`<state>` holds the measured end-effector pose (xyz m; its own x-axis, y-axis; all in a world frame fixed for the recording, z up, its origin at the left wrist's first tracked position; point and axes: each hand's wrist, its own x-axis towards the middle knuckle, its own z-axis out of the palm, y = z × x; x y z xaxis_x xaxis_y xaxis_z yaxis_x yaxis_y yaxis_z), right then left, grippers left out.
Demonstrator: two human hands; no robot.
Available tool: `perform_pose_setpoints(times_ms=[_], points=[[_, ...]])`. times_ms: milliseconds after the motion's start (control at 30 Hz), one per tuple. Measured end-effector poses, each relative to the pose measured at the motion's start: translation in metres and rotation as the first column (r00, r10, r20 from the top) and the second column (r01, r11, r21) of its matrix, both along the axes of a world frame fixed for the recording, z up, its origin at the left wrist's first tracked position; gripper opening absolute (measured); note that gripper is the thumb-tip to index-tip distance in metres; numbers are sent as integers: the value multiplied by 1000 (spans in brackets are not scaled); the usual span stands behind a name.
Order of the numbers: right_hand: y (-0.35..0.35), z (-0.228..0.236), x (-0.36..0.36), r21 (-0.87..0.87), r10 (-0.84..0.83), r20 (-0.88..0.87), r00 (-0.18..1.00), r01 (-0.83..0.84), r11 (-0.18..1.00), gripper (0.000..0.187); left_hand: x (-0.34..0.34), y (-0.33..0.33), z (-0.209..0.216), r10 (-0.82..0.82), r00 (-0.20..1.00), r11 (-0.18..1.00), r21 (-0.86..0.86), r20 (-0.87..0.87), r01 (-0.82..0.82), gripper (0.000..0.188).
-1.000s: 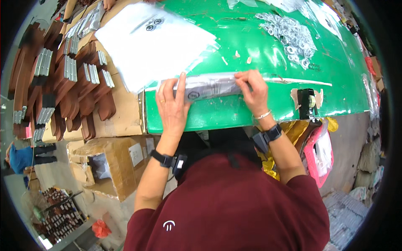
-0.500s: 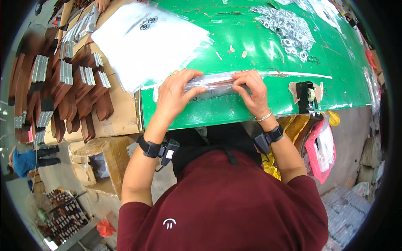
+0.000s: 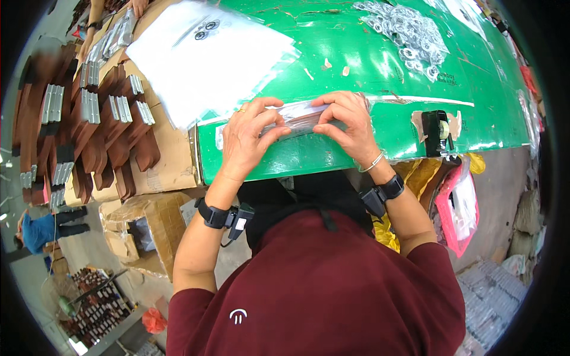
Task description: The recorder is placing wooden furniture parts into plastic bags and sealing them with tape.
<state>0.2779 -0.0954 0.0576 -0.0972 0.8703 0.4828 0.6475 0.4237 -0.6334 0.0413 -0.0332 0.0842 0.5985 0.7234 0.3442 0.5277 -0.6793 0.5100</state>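
A long, narrow package in clear plastic wrap (image 3: 300, 118) lies across the near part of the green tabletop, with something brownish showing inside. My left hand (image 3: 248, 137) grips its left half, thumb below and fingers curled over the top. On the right half, my right hand (image 3: 351, 123) pinches the plastic between thumb and fingertips. The package's right end shows past my right fingers. Just beyond my left hand, a stack of flat clear plastic bags (image 3: 208, 65) with dark round prints is spread out.
Brown curved pieces with metal plates (image 3: 95, 118) are piled on cardboard at left. A black tape dispenser (image 3: 436, 133) stands near the right front edge of the green tabletop (image 3: 344, 41). Small clear bags of rings (image 3: 409, 38) lie farther back. Another person's hand (image 3: 138, 7) is at upper left.
My right hand has slid left along the package, its thumb and fingertips now closer to my left hand. My left hand stays in nearly the same place, still gripping.
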Motion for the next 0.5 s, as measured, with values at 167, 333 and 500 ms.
perform_pose_setpoints(times_ms=[167,333,500], points=[[6,-2,-4,60,-133,22,991,132,989,18,1,6,-1,-30,1000,999,-44,6,30,19],[18,-9,-10,97,-154,32,988,150,984,16,5,12,-1,96,993,995,-22,-74,-98,20],[13,-8,-8,153,-215,52,975,205,967,22,15,1,-4,148,988,989,23,-41,-148,31]])
